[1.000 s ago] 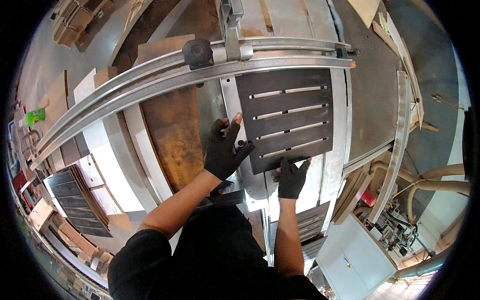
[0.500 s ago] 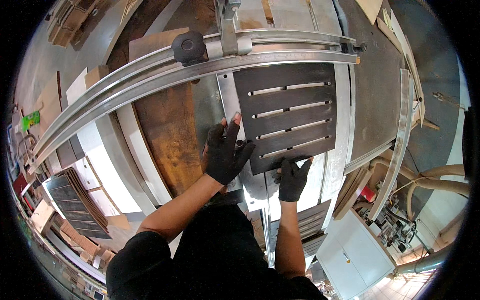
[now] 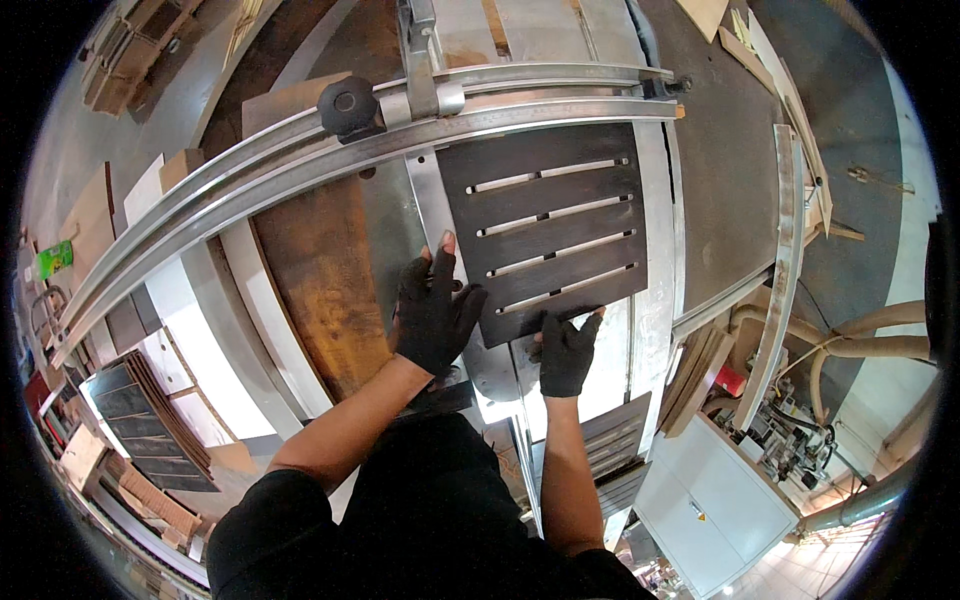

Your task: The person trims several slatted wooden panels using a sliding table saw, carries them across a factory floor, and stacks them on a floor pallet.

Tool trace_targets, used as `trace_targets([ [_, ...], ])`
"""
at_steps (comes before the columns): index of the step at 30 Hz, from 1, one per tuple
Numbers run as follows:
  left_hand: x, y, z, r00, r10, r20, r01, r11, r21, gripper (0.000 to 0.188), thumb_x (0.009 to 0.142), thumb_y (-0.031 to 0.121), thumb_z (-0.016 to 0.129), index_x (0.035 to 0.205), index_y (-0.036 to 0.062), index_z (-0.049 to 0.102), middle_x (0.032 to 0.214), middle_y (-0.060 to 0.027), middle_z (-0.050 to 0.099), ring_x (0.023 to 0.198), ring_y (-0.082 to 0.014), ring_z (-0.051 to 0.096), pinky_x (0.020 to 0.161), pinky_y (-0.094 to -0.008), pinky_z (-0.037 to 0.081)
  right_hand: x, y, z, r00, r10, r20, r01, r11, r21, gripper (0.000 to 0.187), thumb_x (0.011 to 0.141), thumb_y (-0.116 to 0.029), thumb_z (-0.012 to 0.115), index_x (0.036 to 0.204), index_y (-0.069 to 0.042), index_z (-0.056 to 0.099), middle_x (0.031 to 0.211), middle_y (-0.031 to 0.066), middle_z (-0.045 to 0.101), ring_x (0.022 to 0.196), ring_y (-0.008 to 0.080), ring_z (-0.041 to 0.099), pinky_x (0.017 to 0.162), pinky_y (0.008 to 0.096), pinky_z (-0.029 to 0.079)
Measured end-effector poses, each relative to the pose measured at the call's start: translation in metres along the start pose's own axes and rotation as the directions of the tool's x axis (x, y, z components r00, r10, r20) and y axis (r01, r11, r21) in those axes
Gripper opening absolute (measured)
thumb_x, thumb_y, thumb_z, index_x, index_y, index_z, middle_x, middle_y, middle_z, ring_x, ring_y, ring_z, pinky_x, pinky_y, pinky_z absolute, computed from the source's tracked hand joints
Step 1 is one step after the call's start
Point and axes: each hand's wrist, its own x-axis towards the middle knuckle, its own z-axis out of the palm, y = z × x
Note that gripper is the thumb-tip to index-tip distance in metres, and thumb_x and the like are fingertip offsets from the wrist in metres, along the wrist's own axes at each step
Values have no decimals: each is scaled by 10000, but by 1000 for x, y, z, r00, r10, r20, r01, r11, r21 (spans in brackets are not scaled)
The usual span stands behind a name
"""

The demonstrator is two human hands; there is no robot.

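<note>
A dark slotted panel (image 3: pixel 560 217) lies flat on the metal machine table, its far edge up against a long metal rail (image 3: pixel 560 112). Beside its left edge runs a narrow metal strip (image 3: pixel 432 205). My left hand (image 3: pixel 432 315), in a black glove with bare fingertips, rests open over this strip, fingers spread, the thumb side near the panel's near left corner. At the panel's near edge is my right hand (image 3: pixel 568 355), gloved alike. Its thumb and forefinger are apart and touch or nearly touch that edge; the other fingers are partly hidden.
A black knob (image 3: pixel 348 107) sits on the rail. More slotted panels (image 3: pixel 608 440) lie below my right forearm, and a stack of dark panels (image 3: pixel 150 425) stands at left. A white cabinet (image 3: pixel 700 490) and thick hoses (image 3: pixel 880 330) are at right.
The whole view has shifted, so the scene sits slightly further left. Both hands keep nearly the same places on the strip and at the panel's near edge.
</note>
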Motion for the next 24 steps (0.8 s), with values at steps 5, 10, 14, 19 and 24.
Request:
trace_targets([
  [5, 2, 11, -3, 999, -40, 20, 42, 993, -109, 901, 778, 215, 718, 1474, 94, 159, 1253, -337, 391, 931, -340, 529, 856, -446, 427, 3, 5, -1, 999, -29, 34, 28, 999, 14, 887, 871, -69, 558, 1443, -16, -117, 659, 89, 598, 511, 110, 535, 469, 246, 442],
  [10, 2, 4, 3, 999, 44, 10, -44, 999, 1, 948, 764, 239, 722, 1469, 48, 118, 1254, -339, 401, 902, -349, 535, 866, -473, 401, 4, 8, -6, 994, -56, 95, 52, 998, 46, 886, 885, -68, 541, 1439, -42, -149, 664, 95, 595, 496, 121, 535, 460, 257, 445],
  [14, 2, 8, 2, 996, 89, -9, -88, 994, 64, 961, 771, 284, 710, 1460, 7, 100, 1293, -365, 373, 1032, -436, 494, 946, -511, 345, 0, -3, -3, 993, -64, 103, 52, 992, 115, 875, 893, -75, 536, 1436, -42, -149, 667, 95, 595, 510, 120, 541, 450, 255, 434],
  [19, -3, 9, 6, 992, 119, -39, -115, 989, 95, 971, 779, 330, 695, 1462, 11, 83, 1338, -369, 336, 1200, -525, 364, 1015, -536, 277, 25, 43, -24, 967, -252, 25, 241, 883, -402, 699, 881, -139, 576, 1409, 16, 144, 661, 89, 597, 619, 203, 578, 573, 321, 474],
  [24, -32, 14, 5, 990, 106, -91, -100, 993, 68, 933, 794, 324, 681, 1458, 6, 108, 1407, -305, 306, 1276, -516, 277, 1039, -551, 239, 67, 31, -56, 891, -337, -304, 152, 853, -499, 733, 798, -160, 695, 1397, -47, 287, 1229, 238, 461, 1097, 357, 506, 953, 399, 407],
])
